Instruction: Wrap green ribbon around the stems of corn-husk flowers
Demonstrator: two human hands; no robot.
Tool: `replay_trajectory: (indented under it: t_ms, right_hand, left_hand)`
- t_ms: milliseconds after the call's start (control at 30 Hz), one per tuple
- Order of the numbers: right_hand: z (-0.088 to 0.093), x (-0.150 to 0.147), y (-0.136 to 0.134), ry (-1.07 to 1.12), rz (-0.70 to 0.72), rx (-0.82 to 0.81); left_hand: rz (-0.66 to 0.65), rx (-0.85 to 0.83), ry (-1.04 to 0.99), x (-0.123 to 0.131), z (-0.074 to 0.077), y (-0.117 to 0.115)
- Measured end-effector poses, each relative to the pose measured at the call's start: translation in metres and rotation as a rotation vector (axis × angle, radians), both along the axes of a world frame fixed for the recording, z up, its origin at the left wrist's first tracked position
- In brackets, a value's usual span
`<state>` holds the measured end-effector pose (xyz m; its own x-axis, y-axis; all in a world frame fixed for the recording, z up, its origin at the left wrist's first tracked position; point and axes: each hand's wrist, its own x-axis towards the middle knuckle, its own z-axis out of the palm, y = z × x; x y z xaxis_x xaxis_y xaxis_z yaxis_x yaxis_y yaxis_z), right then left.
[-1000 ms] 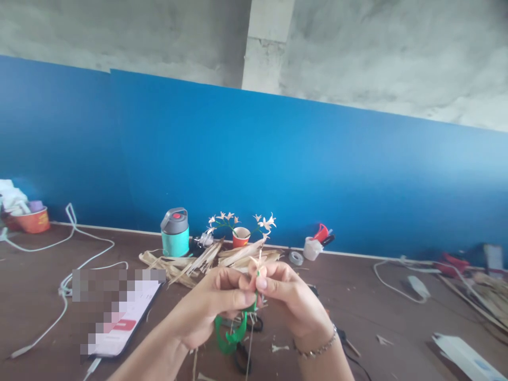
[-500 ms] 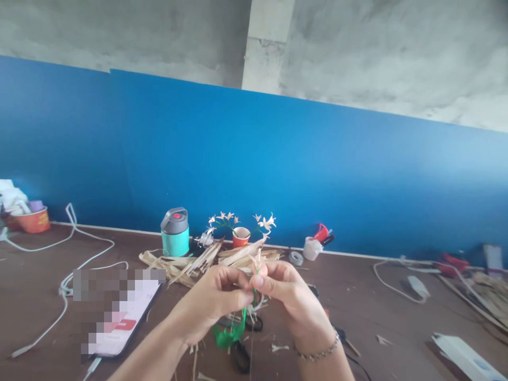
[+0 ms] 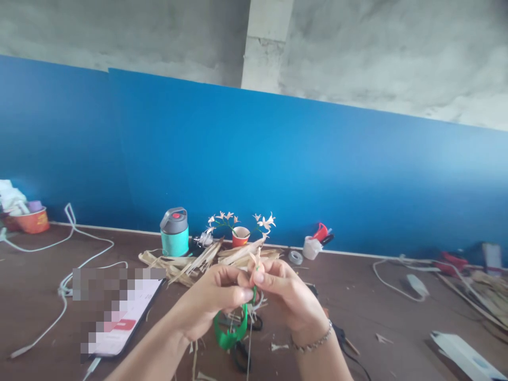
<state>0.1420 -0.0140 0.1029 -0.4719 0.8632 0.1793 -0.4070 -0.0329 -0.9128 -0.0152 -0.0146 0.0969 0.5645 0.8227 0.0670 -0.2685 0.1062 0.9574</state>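
Observation:
Between thumb and finger, my right hand (image 3: 293, 296) pinches the base of a small pale husk flower (image 3: 256, 260), petals upward. My left hand (image 3: 218, 299) is closed just below it, thumb and finger pressed on green tape (image 3: 230, 338) that hangs in a loop beneath. Green wrapping shows at the flower's base and along the upper stem. From there a thin bare wire (image 3: 249, 354) runs down toward the table. Dark-handled scissors (image 3: 241, 359) lie underneath, partly hidden by the tape.
Dried husk strips (image 3: 206, 259) lie behind my hands, before an orange paper cup (image 3: 240, 241) with finished flower sprays (image 3: 268, 222). A turquoise flask (image 3: 174, 241), a tape roll (image 3: 295, 257) and a white pen cup (image 3: 312, 247) stand nearby. A phone (image 3: 123, 323) with cables lies left.
Both hands have shifted slightly, and the flower has turned a little between the fingers. The wire now slants lower left, and the tape loop looks opened wider.

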Motion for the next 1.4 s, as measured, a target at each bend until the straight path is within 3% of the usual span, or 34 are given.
replay_trajectory:
  t_ms: [233, 533, 767, 1033, 1167, 1400]
  right_hand:
    - [-0.017, 0.004, 0.018, -0.103, -0.066, -0.051]
    - [-0.017, 0.002, 0.019, -0.126, -0.153, -0.088]
    - [-0.015, 0.004, 0.019, -0.128, -0.099, -0.044]
    - [-0.014, 0.002, 0.016, -0.103, -0.032, -0.037]
    - [-0.012, -0.001, 0.014, -0.099, -0.056, -0.06]
    - [-0.014, 0.0, 0.014, -0.049, -0.078, -0.079]
  left_hand:
    - [0.09, 0.013, 0.093, 0.003, -0.007, 0.011]
    - [0.193, 0.067, 0.205, 0.005, -0.006, 0.011]
    - [0.056, -0.061, 0.039, 0.005, -0.006, 0.014]
    - [0.054, -0.142, 0.034, 0.004, -0.011, 0.014]
    - [-0.001, -0.102, 0.073, 0.005, -0.008, 0.012]
    - [0.019, -0.063, 0.037, 0.005, -0.008, 0.012]
